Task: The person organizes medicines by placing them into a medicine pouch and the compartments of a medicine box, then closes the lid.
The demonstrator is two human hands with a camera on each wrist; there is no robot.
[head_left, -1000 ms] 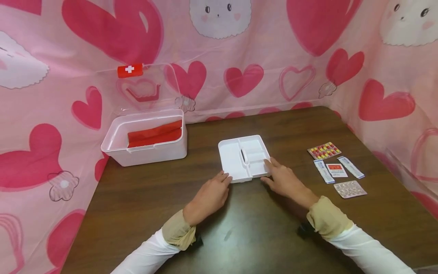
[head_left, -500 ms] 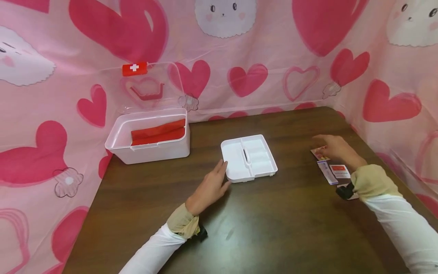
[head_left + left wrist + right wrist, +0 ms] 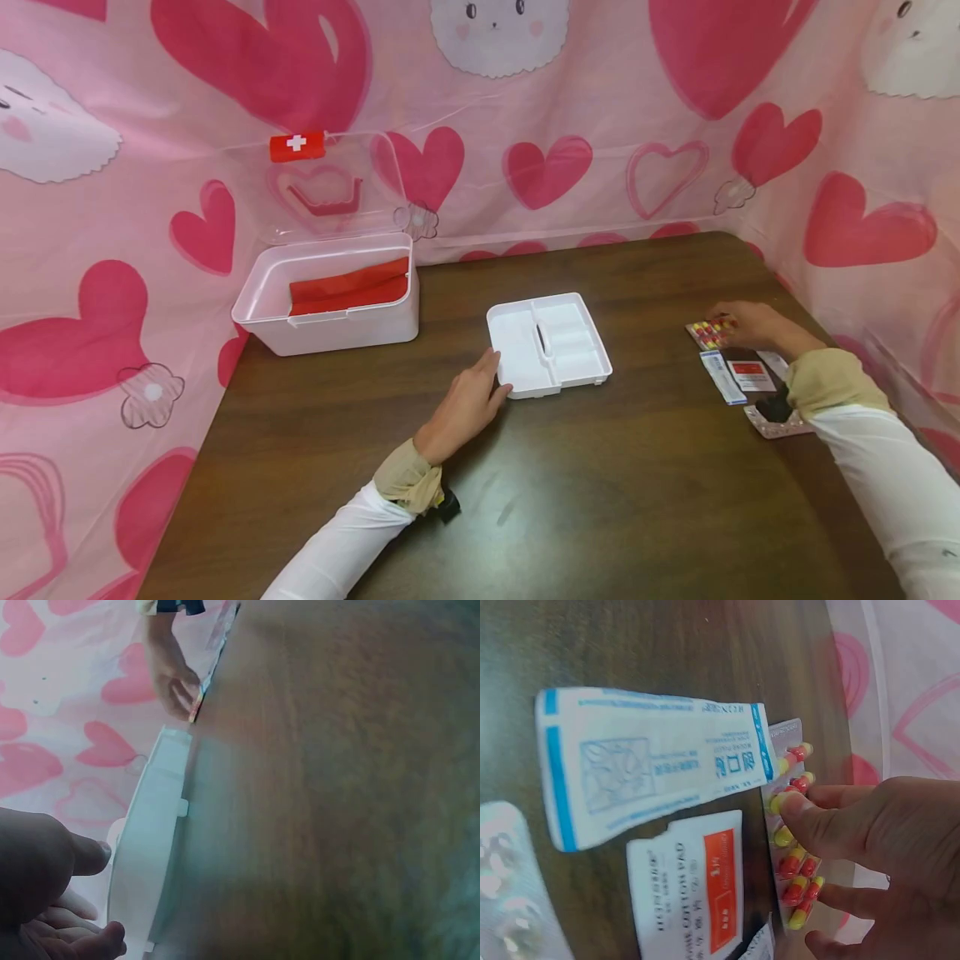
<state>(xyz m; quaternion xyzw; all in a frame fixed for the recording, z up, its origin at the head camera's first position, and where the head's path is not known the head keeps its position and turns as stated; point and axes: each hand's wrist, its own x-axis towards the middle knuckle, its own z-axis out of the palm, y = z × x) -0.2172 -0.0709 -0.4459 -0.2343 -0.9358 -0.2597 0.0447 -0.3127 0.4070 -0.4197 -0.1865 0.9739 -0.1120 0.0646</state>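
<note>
In the head view, a white divided tray (image 3: 519, 342) with a slotted centre handle lies mid-table. My left hand (image 3: 467, 408) rests at its front left edge with fingers loosely extended. The left wrist view shows thumb and fingertips right at the tray's side wall (image 3: 146, 847). At the right, my right hand (image 3: 757, 325) pinches a blister pack (image 3: 703, 335) of red and yellow capsules by its far right side. In the right wrist view, the thumb (image 3: 810, 821) lies on top of the capsule pack (image 3: 791, 859), while the other fingers reach its far edge, partly hidden.
Near the right hand lie a blue-and-white sachet (image 3: 723, 377), a cotton pad packet (image 3: 752, 377) and a silver blister pack (image 3: 772, 425). Another sachet is mostly covered by the right wrist. A white box (image 3: 360, 332) with raised clear lid and red cloth (image 3: 348, 290) stands back left.
My right hand has left the tray's right side, moved right to the capsule blister pack, and now pinches it. The left hand has stayed at the tray's left edge.
</note>
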